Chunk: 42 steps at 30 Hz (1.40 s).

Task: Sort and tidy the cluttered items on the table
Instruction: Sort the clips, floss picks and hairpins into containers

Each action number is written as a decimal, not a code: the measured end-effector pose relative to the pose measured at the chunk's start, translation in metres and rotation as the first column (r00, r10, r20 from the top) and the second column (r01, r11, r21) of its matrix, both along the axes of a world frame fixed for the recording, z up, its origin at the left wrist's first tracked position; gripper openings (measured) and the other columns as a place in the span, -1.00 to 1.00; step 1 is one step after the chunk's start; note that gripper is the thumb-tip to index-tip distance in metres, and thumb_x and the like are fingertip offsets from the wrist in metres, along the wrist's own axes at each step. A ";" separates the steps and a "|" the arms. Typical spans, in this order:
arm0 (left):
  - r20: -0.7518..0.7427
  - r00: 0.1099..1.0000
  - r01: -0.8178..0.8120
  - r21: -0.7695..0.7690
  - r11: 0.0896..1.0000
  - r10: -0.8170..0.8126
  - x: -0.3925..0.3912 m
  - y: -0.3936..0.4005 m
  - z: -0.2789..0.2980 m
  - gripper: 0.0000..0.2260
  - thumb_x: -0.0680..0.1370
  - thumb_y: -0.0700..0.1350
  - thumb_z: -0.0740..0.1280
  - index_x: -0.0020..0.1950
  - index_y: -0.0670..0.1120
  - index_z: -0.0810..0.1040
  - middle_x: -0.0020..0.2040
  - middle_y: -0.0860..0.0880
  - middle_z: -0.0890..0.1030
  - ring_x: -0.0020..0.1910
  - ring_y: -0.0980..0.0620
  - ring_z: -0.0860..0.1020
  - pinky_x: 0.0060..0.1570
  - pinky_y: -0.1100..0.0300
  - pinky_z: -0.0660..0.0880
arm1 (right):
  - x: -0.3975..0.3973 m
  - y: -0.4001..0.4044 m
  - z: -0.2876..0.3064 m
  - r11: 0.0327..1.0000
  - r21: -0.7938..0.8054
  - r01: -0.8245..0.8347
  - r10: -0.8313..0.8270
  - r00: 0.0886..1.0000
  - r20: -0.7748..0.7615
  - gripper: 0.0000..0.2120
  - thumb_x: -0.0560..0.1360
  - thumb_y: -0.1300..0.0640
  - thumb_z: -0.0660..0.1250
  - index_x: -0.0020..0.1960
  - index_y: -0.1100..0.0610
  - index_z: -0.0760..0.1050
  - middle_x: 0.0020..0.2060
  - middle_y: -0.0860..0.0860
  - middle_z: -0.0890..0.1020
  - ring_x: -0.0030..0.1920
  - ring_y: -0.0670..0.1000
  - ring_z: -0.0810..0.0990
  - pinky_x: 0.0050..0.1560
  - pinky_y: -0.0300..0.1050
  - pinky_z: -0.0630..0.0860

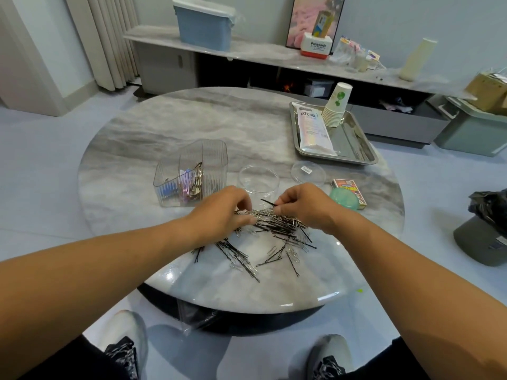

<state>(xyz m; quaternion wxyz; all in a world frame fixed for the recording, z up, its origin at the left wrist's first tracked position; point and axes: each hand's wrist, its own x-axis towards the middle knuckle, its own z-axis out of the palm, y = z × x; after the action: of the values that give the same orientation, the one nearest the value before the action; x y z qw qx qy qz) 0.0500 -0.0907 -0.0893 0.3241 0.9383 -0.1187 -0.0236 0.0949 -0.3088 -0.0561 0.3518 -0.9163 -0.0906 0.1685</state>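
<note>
I have the mixed pile of black hairpins and silver paper clips [277, 231] lying at about six o'clock on the round marble table [170, 124], spread loosely toward the near edge. My right hand [304, 207] sits at the pile's two o'clock side, fingers curled and pinching one black hairpin [267, 202] lifted clear of the heap. My left hand [225, 212] is on the pile's ten o'clock side, fingers curled down into a bunch of silver clips, apparently grasping some.

I judge this as the separating step, pins from clips, with most of the pile not yet sorted.

Just beyond the pile at twelve o'clock stands an open clear round jar [258, 180], its lid [308, 172] lying at one o'clock; the divided clear organiser [192, 176] at ten o'clock already holds clips. Next I need to carry the pinched pin to one container without dragging tangled neighbours along
</note>
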 end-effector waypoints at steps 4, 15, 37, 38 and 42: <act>-0.443 0.894 -0.260 -0.636 0.726 -0.067 -0.006 -0.020 0.013 -0.68 0.49 -0.18 0.52 0.22 -0.13 0.58 -0.04 -0.01 0.72 -0.03 0.07 0.68 0.10 0.15 0.61 | -0.008 0.008 -0.003 0.968 0.230 0.100 -0.061 0.983 -0.174 -0.93 0.51 0.16 0.51 -0.08 0.15 0.65 -0.34 -0.06 0.61 -0.35 -0.15 0.50 -0.34 -0.34 0.41; -0.657 0.751 -0.554 -0.683 0.475 -0.068 -0.012 -0.024 0.009 -0.55 0.47 -0.51 0.39 0.33 -0.24 0.51 0.07 -0.23 0.69 -0.05 -0.04 0.71 -0.12 0.20 0.66 | -0.020 0.024 -0.011 0.853 0.431 0.295 -0.051 0.868 -0.494 -0.94 0.58 0.20 0.42 -0.07 0.17 0.62 -0.33 0.05 0.62 -0.35 -0.07 0.55 -0.32 -0.28 0.53; -0.581 0.808 -0.496 -0.582 0.645 0.097 -0.005 -0.010 0.011 -0.79 0.53 -0.32 0.46 0.12 -0.13 0.63 -0.03 -0.13 0.68 -0.07 0.00 0.67 0.02 0.13 0.64 | -0.022 0.016 -0.001 0.939 0.302 0.163 -0.059 0.944 -0.326 -0.92 0.55 0.17 0.46 -0.11 0.12 0.59 -0.32 -0.02 0.64 -0.32 -0.12 0.56 -0.37 -0.27 0.40; -0.603 0.793 -0.521 -0.600 0.606 0.085 -0.006 -0.010 0.011 -0.80 0.53 -0.33 0.45 0.13 -0.17 0.63 -0.02 -0.16 0.69 -0.07 -0.01 0.70 0.00 0.12 0.66 | -0.023 0.016 -0.001 0.946 0.286 0.153 -0.057 0.947 -0.316 -0.92 0.54 0.17 0.47 -0.12 0.12 0.60 -0.31 -0.01 0.63 -0.31 -0.11 0.56 -0.38 -0.27 0.41; -0.624 0.776 -0.561 -0.613 0.556 0.094 -0.005 -0.009 0.016 -0.84 0.54 -0.34 0.43 0.11 -0.22 0.62 0.03 -0.24 0.70 -0.03 -0.07 0.70 0.02 0.09 0.66 | -0.023 0.013 0.001 0.961 0.234 0.145 -0.081 0.962 -0.261 -0.91 0.49 0.16 0.53 -0.11 0.13 0.63 -0.29 0.02 0.62 -0.33 -0.10 0.51 -0.37 -0.27 0.37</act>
<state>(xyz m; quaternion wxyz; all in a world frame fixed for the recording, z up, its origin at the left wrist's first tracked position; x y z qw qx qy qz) 0.0448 -0.0996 -0.0735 0.7111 0.6650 0.1615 -0.1612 0.0720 -0.2954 -0.0550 0.4825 -0.8397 -0.0134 0.2488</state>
